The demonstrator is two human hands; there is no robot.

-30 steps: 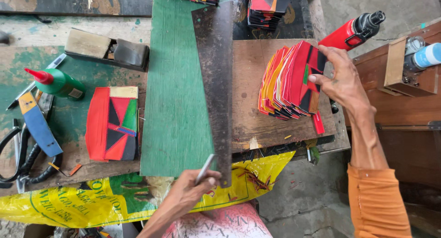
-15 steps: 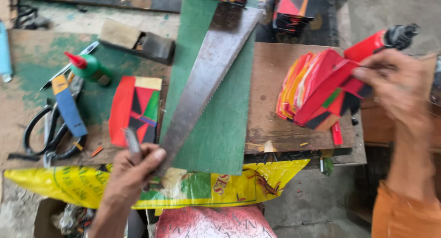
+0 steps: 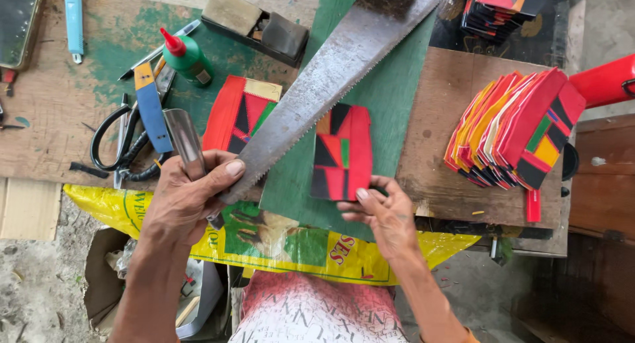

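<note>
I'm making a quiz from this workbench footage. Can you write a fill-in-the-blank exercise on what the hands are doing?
1. The right hand presses a red patterned piece onto the ____ board.
2. The left hand grips a metal tool and rests against the blade of a ____.
3. The green glue bottle has a ____ nozzle.

Missing words: green; handsaw; red

yellow printed sack (image 3: 397,250) under bench edge
</note>
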